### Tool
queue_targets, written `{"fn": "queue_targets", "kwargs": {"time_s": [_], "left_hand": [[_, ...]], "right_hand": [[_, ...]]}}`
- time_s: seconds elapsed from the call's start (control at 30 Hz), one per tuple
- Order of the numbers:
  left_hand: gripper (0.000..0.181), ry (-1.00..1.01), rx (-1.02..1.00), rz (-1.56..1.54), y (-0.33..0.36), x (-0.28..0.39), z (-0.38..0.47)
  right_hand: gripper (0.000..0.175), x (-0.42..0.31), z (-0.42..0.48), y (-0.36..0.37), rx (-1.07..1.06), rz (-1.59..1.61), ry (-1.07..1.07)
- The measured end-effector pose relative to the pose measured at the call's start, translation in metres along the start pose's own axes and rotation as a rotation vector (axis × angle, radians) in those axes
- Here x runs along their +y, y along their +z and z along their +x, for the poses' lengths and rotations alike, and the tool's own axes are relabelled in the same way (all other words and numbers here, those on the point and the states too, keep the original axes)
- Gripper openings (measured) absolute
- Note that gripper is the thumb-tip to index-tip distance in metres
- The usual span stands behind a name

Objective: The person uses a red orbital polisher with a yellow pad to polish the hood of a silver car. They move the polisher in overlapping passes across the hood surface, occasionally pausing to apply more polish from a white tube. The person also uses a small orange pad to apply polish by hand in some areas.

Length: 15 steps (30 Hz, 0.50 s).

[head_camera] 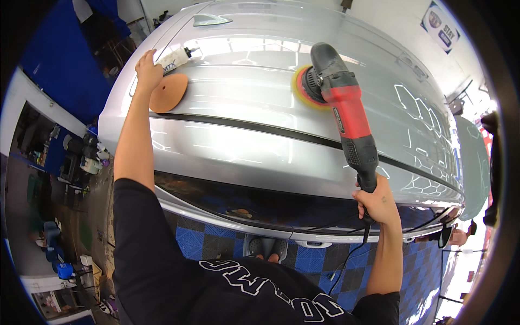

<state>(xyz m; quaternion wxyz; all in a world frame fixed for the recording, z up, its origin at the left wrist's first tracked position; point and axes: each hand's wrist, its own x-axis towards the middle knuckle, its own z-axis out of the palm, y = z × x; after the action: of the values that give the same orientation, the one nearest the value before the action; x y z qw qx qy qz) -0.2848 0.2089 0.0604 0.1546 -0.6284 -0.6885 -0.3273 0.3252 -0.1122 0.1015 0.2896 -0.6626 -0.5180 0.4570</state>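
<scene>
My right hand point(378, 200) is closed around the rear end of a red and black corded car polisher point(347, 109). The polisher's yellow-edged pad point(300, 87) rests tilted on the silver car roof point(243, 91). My left hand point(149, 71) is at the roof's left part, at the base of a white plastic squeeze bottle point(174, 59) with a black cap, which lies on its side. The fingers are partly hidden, so their hold on the bottle cannot be told. Just below that hand, an orange foam polishing pad point(170, 93) lies on the roof, partly behind my wrist.
A shark-fin antenna point(211, 20) stands on the roof. The polisher's cord point(345, 264) hangs down past the car door towards the blue and grey tiled floor point(308, 260). My feet stand on a grey step point(266, 245). Bottles point(91, 164) stand at the far left.
</scene>
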Motion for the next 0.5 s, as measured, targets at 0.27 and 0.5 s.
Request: {"fn": "queue_targets", "kwargs": {"time_s": [0.27,0.5], "left_hand": [[0.053,0.342,-0.501,-0.692,-0.055,0.230,-0.053],[0.080,0.005,-0.492,-0.507,-0.028,0.271,-0.002]], "right_hand": [[0.021,-0.022,0.003,0.018,-0.140,-0.101,-0.024],[0.028,-0.043,0.033,0.060,-0.283,-0.095,-0.091]]}}
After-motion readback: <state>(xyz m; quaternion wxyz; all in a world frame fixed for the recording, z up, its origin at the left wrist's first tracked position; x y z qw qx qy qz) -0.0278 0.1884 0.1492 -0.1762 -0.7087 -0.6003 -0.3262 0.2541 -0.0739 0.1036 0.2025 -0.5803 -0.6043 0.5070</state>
